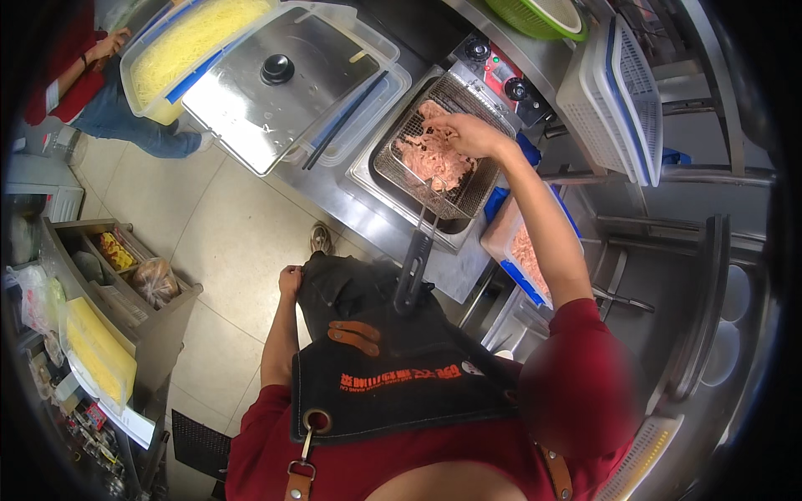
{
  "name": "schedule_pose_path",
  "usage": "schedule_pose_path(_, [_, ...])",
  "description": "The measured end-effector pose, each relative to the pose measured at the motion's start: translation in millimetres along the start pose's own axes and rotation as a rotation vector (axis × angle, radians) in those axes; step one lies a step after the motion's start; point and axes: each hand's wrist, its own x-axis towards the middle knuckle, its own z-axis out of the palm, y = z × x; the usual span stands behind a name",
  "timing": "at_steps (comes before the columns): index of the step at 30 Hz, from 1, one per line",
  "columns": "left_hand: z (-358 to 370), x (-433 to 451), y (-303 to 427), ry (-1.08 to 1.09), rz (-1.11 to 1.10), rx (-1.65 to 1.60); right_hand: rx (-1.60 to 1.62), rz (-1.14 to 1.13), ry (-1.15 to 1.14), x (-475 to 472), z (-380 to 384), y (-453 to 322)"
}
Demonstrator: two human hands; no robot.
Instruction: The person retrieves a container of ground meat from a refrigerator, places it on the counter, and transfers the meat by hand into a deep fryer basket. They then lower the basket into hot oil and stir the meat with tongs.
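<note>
Pale pink raw meat strips [432,160] lie in a wire fry basket [460,194] set in the well of a countertop deep fryer [360,169]. My right hand [467,133] reaches over the far side of the basket, its fingers down on the meat; whether they grip any cannot be told. The basket's black handle [413,269] points towards me, over my apron. My left hand [291,280] hangs by my apron at the left, its fingers curled, and what it may hold is not clear. A plastic tub [501,235] of similar meat stands right of the fryer, partly behind my right forearm.
Left of the fryer lie a steel lid [235,106] with a black knob and dark chopsticks [344,119]. Beyond is a tub of yellow shreds [188,50]. A co-worker [88,81] stands at the upper left. White plastic baskets [601,106] lean at the right; an open drawer [131,269] juts out at left.
</note>
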Motion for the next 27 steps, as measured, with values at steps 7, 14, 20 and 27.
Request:
schedule_pose_path(7, [3,-2,8,-0.001,-0.013,0.020,-0.385,-0.087,-0.034,-18,-35,-28])
schedule_pose_path(14, [5,-9,21,0.032,0.011,0.050,-0.536,0.135,-0.011,-26,-59,-34])
schedule_pose_path(20, [5,-7,30,0.010,0.029,0.084,-0.595,0.113,0.214,-21,-27,-5])
schedule_pose_path(27, [4,-5,26,0.021,0.016,0.100,-0.204,0.200,0.290,-39,-34,2])
